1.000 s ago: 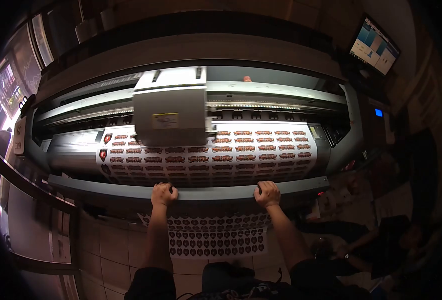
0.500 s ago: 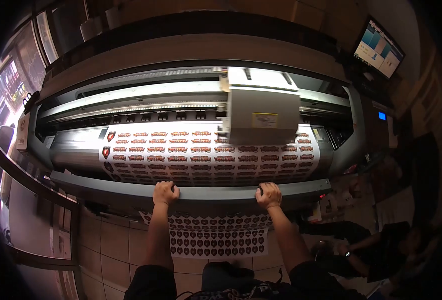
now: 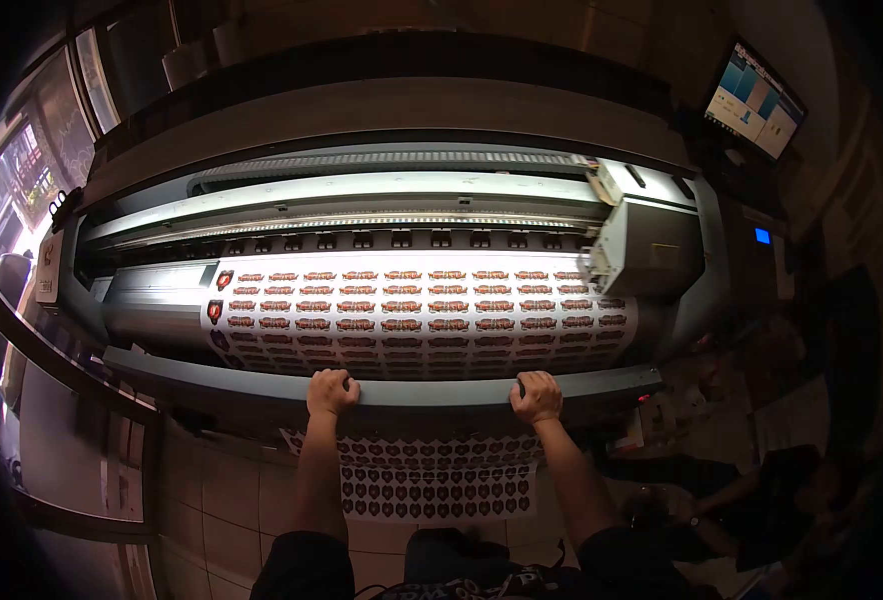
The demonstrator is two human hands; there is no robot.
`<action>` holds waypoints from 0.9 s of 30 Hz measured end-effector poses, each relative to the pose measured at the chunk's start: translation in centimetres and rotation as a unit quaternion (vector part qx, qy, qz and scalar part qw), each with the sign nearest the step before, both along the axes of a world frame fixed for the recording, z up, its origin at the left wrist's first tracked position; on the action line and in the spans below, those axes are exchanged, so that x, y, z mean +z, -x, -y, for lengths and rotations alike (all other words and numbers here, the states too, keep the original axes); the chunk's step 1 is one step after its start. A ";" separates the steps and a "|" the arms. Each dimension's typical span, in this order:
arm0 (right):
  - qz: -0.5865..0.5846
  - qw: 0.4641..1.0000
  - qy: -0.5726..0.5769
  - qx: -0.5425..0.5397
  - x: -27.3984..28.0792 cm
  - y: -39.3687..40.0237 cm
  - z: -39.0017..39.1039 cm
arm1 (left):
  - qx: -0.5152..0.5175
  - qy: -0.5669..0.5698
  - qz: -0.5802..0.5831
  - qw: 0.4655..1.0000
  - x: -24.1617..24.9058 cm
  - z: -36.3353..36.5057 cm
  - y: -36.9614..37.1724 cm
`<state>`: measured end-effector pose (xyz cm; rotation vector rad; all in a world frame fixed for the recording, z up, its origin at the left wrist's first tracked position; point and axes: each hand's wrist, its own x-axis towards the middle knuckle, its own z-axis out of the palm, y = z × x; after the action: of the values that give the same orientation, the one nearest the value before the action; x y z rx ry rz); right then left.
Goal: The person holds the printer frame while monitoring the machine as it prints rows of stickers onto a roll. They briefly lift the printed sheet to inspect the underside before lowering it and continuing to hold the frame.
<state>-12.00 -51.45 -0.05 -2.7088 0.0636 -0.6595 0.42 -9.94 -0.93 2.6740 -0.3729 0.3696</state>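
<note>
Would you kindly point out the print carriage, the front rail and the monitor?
Print carriage (image 3: pixel 654 235), head view: its front cover.
Front rail (image 3: pixel 437 394), head view: its bare middle.
Monitor (image 3: pixel 756 100), head view: its lit screen.

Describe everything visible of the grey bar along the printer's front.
The long grey bar looks like smooth painted metal, bowed in this view. It crosses the front of the printer, nearer than the lit printed sheet. The left hand and right hand rest on it, apart. A red light glows near its right end.
</note>
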 end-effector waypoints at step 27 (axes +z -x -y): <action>-0.014 1.000 -0.001 -0.015 0.1 0.1 0.0 | 0.007 0.002 0.005 1.000 0.2 0.2 0.0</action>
<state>-12.11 -51.44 0.09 -2.7202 0.1116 -0.6293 0.40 -10.13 -0.73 2.6732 -0.3576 0.3881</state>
